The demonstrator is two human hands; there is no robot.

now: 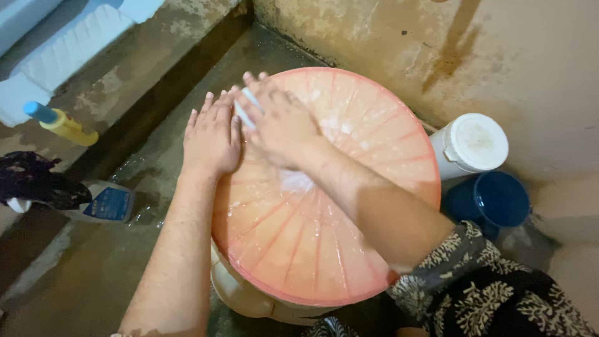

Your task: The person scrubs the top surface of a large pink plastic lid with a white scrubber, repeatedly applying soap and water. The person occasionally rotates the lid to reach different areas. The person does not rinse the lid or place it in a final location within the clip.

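Both forearms are bare, as are the left hand (212, 134) and the right hand (281, 122), with no rings, watch or bracelet that I can see. A dark sleeve (480, 293) with a pale, branching leaf print bunches above the right elbow; its cuff edge looks loosely gathered.
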